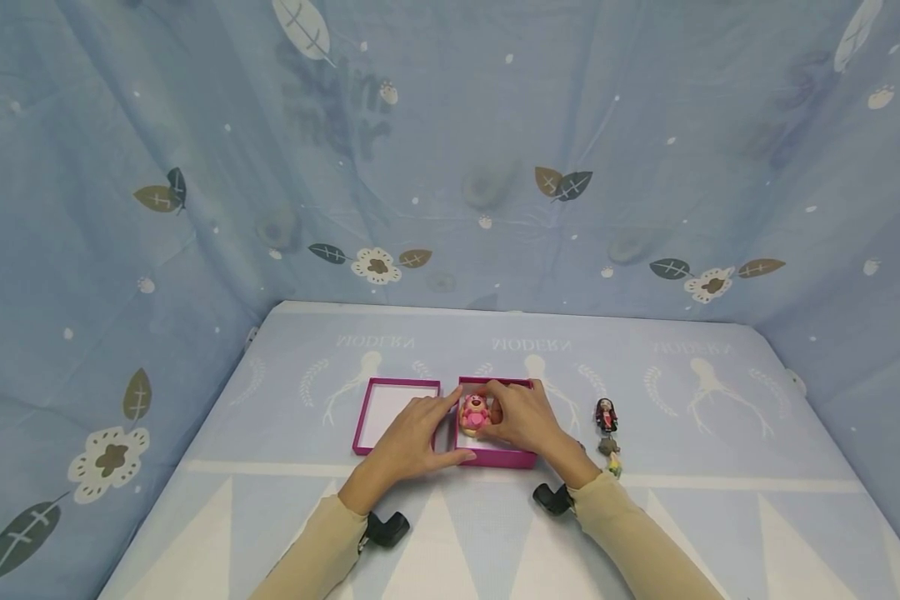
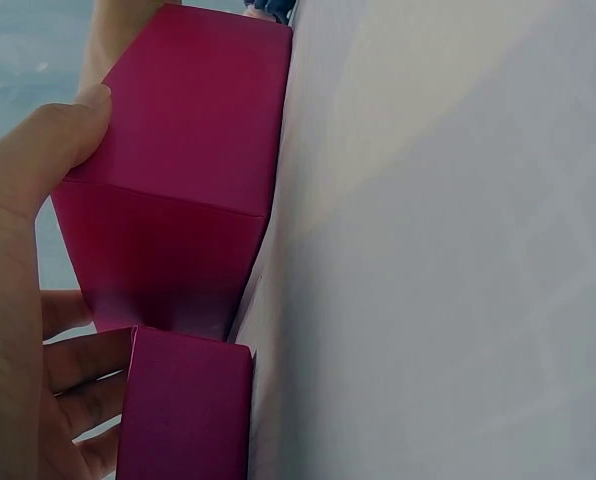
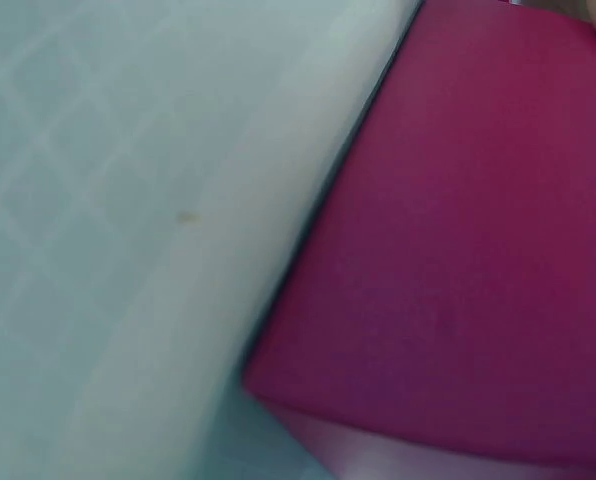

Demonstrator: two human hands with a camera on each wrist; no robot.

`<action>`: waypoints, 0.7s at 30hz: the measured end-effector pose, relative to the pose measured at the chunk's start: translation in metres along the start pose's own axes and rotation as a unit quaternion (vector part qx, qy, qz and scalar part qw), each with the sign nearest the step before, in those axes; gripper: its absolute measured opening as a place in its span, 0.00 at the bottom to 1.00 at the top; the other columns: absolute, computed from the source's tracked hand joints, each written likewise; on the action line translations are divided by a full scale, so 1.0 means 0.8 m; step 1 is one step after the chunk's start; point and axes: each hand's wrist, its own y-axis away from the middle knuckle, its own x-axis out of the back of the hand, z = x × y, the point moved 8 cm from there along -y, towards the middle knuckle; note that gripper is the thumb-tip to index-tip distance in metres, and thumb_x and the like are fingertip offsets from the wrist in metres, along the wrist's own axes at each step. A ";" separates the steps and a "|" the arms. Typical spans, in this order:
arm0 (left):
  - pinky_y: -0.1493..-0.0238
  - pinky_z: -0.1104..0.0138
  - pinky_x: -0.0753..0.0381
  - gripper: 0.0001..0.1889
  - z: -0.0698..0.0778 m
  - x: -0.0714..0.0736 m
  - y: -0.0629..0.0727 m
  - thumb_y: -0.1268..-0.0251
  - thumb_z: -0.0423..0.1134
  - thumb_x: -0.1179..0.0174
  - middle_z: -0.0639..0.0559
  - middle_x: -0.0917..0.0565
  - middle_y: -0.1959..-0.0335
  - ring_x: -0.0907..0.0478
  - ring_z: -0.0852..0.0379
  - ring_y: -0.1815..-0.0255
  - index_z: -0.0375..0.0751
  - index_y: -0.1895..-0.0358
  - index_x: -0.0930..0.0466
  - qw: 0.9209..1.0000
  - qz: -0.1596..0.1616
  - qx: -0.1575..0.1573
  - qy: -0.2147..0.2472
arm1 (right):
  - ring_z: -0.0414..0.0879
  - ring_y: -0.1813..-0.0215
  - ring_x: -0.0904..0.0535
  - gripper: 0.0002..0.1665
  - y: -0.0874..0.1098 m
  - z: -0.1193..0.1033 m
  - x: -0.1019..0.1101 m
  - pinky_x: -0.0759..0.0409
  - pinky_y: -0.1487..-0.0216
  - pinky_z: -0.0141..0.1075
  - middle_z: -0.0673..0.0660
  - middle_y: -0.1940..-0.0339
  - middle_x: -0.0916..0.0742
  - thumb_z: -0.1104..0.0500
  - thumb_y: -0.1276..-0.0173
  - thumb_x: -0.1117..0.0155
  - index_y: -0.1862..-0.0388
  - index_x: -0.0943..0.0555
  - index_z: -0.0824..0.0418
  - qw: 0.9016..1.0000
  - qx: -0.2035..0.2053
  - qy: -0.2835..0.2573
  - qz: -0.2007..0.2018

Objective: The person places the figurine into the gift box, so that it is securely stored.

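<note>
A magenta box (image 1: 498, 458) with a pale inside stands open on the table. Inside its left part is a pink bear figure (image 1: 475, 414), pinched by my right hand (image 1: 527, 417) between thumb and fingers. My left hand (image 1: 411, 435) grips the left side of the box. In the left wrist view its thumb (image 2: 76, 130) lies on the rim of the box (image 2: 193, 110), and the other fingers reach along the side. The right wrist view shows mostly the outer wall of the box (image 3: 458, 230), with a fingertip at the top right corner.
A shallow magenta lid (image 1: 402, 382), white inside, lies just left of the box. Right of my right hand is a small dark-haired doll figure (image 1: 606, 415) in red and black. Nearer me are a brownish piece (image 1: 607, 446) and a yellow-green figure (image 1: 614, 464). Blue curtains surround the table.
</note>
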 end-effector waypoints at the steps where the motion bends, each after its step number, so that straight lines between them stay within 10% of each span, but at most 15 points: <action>1: 0.36 0.55 0.28 0.51 0.000 0.000 0.000 0.48 0.67 0.35 0.49 0.20 0.39 0.23 0.53 0.41 0.46 0.23 0.43 1.000 -0.001 0.000 0.001 | 0.34 0.75 0.30 0.36 0.000 0.000 0.000 0.34 0.47 0.52 0.36 0.85 0.26 0.41 0.57 0.18 0.47 0.19 0.48 1.000 0.001 0.000 0.001; 21: 0.38 0.56 0.27 0.51 0.000 -0.001 -0.001 0.47 0.67 0.36 0.49 0.19 0.41 0.23 0.54 0.43 0.46 0.23 0.43 1.000 0.003 -0.003 0.003 | 0.35 0.74 0.28 0.34 -0.001 0.000 -0.001 0.33 0.52 0.49 0.37 0.84 0.24 0.39 0.55 0.19 0.52 0.22 0.47 1.000 0.012 0.010 -0.006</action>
